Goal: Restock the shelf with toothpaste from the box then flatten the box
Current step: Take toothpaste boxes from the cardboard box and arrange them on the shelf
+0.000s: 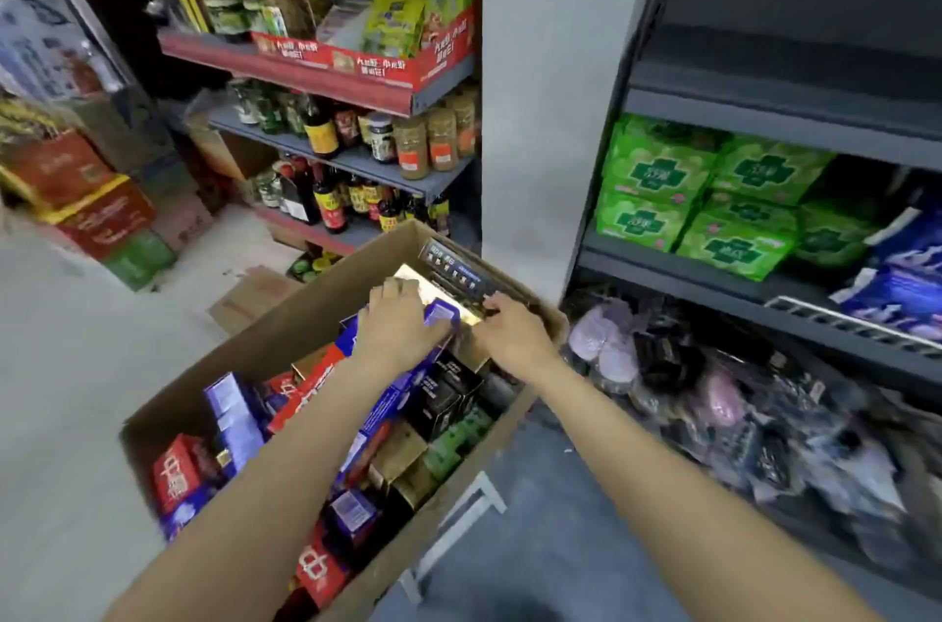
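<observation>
At the far end of the open cardboard box (pixel 306 320), toward 12 o'clock: both hands down among the toothpaste cartons (pixel 239 417). Left hand (pixel 395 326) with fingers closed over a blue-and-purple carton (pixel 442 314). Right hand (pixel 515 333) at 1 o'clock, fingers curled against a gold carton (pixel 433 290); cannot tell whether actually gripping. At 2 o'clock, grey shelf (pixel 713 275) stacked with green packs (pixel 657 173). At 10 o'clock, bottles (pixel 326 193) on shelving.

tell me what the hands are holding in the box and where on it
Both hands are on a gold toothpaste carton at the far end of the cardboard box: left hand over its near-left end, right hand on its right edge. Whether either grip has closed is unclear.
</observation>
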Tool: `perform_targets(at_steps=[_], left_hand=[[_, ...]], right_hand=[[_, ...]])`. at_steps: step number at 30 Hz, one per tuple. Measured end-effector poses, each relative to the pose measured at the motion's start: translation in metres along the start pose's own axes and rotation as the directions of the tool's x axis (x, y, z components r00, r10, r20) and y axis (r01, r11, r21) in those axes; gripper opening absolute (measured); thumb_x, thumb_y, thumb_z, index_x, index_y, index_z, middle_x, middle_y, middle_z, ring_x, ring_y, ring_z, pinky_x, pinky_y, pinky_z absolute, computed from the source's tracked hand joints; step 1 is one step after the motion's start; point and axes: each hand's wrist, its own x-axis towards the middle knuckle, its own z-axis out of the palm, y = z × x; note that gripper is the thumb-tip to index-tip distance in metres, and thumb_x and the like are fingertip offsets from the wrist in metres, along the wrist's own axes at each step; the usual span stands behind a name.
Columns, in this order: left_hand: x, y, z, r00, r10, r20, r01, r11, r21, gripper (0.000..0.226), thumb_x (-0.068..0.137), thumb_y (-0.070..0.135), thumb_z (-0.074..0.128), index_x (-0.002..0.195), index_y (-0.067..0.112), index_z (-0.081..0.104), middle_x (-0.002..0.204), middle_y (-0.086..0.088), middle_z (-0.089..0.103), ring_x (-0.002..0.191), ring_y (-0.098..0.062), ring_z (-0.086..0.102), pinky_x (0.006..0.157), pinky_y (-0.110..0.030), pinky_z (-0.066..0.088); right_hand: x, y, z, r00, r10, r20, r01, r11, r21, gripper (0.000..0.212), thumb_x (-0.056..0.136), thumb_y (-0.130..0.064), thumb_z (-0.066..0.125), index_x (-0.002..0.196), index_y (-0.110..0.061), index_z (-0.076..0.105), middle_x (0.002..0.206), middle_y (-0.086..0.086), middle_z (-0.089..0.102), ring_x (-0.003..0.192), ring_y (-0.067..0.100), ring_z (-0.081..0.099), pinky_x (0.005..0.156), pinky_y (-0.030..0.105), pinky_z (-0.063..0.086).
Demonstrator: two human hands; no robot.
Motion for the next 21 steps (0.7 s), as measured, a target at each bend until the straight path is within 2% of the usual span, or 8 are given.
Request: perform_targets(at_steps=[3, 5, 8, 9, 12, 16, 18, 21], left_hand=[[-0.003, -0.025, 0.004, 0.997, -0.071, 0.039, 0.073, 0.997, -0.032, 0.079, 0.087, 0.059, 0.050, 0.145, 0.010, 0.028, 0.152, -0.016, 0.022, 0.139, -0.034, 0.022, 0.111, -0.048, 0.026], [-0.005, -0.039, 0.004, 0.988, -0.109, 0.110, 0.117, 0.990, -0.075, 0.074, 0.090, 0.061, 0.042, 0.149, 0.022, 0.020, 0.155, -0.015, 0.014, 0.141, -0.037, 0.018, 0.111, -0.052, 0.022], [-0.004, -0.051, 0.004, 0.982, -0.089, 0.165, 0.110, 0.987, -0.119, 0.055, 0.098, 0.046, 0.033, 0.150, 0.033, 0.017, 0.152, -0.013, 0.020, 0.136, -0.037, 0.027, 0.108, -0.054, 0.025], [-0.003, -0.053, 0.005, 0.983, -0.064, 0.174, 0.086, 0.989, -0.122, 0.052, 0.099, 0.041, 0.032, 0.149, 0.035, 0.018, 0.150, -0.013, 0.023, 0.135, -0.037, 0.029, 0.109, -0.054, 0.026], [0.000, -0.062, 0.006, 0.984, 0.010, 0.177, 0.016, 0.989, -0.147, 0.051, 0.099, 0.037, 0.036, 0.149, 0.037, 0.020, 0.148, -0.014, 0.033, 0.133, -0.037, 0.034, 0.108, -0.052, 0.031], [0.001, -0.064, -0.002, 0.972, 0.114, 0.208, -0.075, 0.980, -0.185, 0.060, 0.097, 0.029, 0.050, 0.150, 0.027, 0.022, 0.143, -0.014, 0.045, 0.127, -0.032, 0.044, 0.107, -0.040, 0.034], [0.002, -0.059, -0.004, 0.973, 0.135, 0.186, -0.095, 0.974, -0.207, 0.061, 0.096, 0.026, 0.051, 0.150, 0.024, 0.022, 0.137, -0.017, 0.049, 0.120, -0.031, 0.050, 0.100, -0.032, 0.038], [0.000, -0.040, -0.008, 0.982, 0.152, 0.110, -0.108, 0.936, -0.336, 0.056, 0.098, 0.025, 0.046, 0.150, 0.024, 0.023, 0.126, -0.016, 0.056, 0.094, -0.020, 0.056, 0.076, -0.023, 0.038]], right_hand=[[-0.001, -0.006, 0.028, 0.999, 0.020, 0.033, -0.023, 0.995, 0.098, 0.031, 0.094, -0.025, 0.051, 0.122, -0.012, 0.051, 0.104, 0.001, 0.060, 0.089, 0.016, 0.054, 0.063, 0.023, 0.039], [0.000, -0.008, 0.046, 0.998, 0.042, 0.054, -0.053, 0.976, 0.211, 0.035, 0.095, -0.029, 0.050, 0.125, -0.012, 0.048, 0.109, -0.001, 0.057, 0.093, 0.013, 0.053, 0.069, 0.024, 0.040], [0.007, -0.013, 0.063, 0.992, 0.098, 0.085, -0.120, 0.943, 0.310, 0.046, 0.092, -0.038, 0.052, 0.132, -0.019, 0.040, 0.123, 0.000, 0.060, 0.105, 0.019, 0.060, 0.091, 0.036, 0.049], [0.009, -0.013, 0.066, 0.989, 0.110, 0.095, -0.136, 0.935, 0.328, 0.049, 0.091, -0.040, 0.055, 0.132, -0.020, 0.039, 0.124, 0.002, 0.060, 0.103, 0.020, 0.062, 0.090, 0.038, 0.052], [0.009, -0.016, 0.066, 0.979, 0.154, 0.135, -0.199, 0.866, 0.458, 0.040, 0.094, -0.031, 0.054, 0.129, -0.021, 0.039, 0.120, 0.007, 0.061, 0.087, 0.017, 0.064, 0.066, 0.028, 0.055], [0.006, -0.012, 0.064, 0.974, 0.177, 0.141, -0.226, 0.783, 0.579, 0.050, 0.097, -0.031, 0.049, 0.142, -0.030, 0.028, 0.129, 0.005, 0.056, 0.105, 0.023, 0.062, 0.064, 0.033, 0.056], [0.004, -0.012, 0.058, 0.976, 0.183, 0.116, -0.216, 0.764, 0.609, 0.058, 0.097, -0.032, 0.047, 0.147, -0.036, 0.018, 0.131, 0.005, 0.054, 0.108, 0.022, 0.061, 0.064, 0.034, 0.056], [0.003, -0.010, 0.041, 0.991, 0.131, 0.027, -0.119, 0.776, 0.620, 0.058, 0.099, -0.031, 0.044, 0.149, -0.037, 0.014, 0.127, 0.007, 0.057, 0.105, 0.021, 0.062, 0.071, 0.035, 0.055]])
